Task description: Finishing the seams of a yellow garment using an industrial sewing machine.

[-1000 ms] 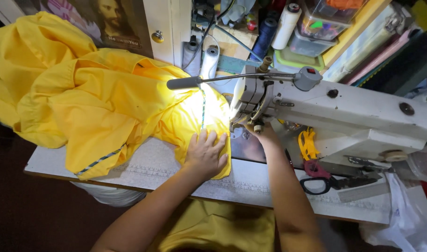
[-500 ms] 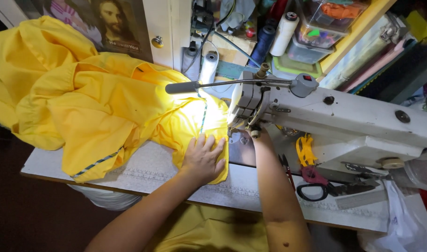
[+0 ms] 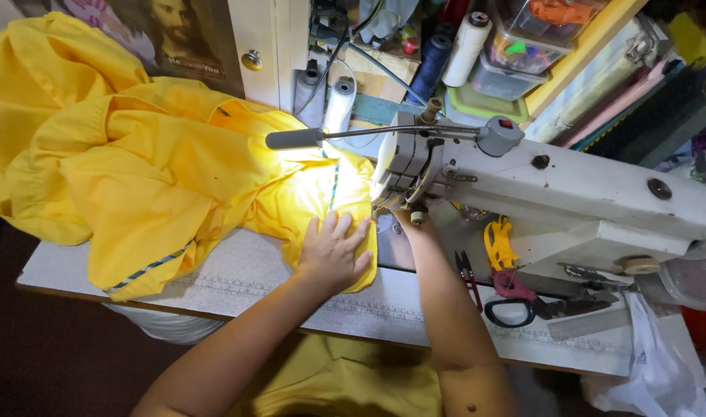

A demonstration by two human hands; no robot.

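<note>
The yellow garment [image 3: 160, 170] is spread over the left half of the frame, heaped at the upper left and drawn out flat toward the centre, where it is lit brightly by the lamp [image 3: 291, 139] of the white sewing machine [image 3: 569, 201]. The left hand [image 3: 334, 251] is laid flat on the cloth just left of centre, fingers spread wide and palm pressed down, nothing being gripped. The right hand [image 3: 403, 215] is tucked under the machine's head at the centre of the frame; only its wrist and forearm can be seen, so its grip cannot be told. A dark striped trim is seen running up the cloth just above the left hand. Compared with the frame half a second before, the left hand is found in nearly the same spot on the cloth, the right hand is kept at the needle area, and the garment's folds are little changed; only the view has been shifted slightly. Scissors with black and pink handles [image 3: 515, 297] are laid on the table [image 3: 237, 270] to the right of the right forearm, below the machine.
</note>
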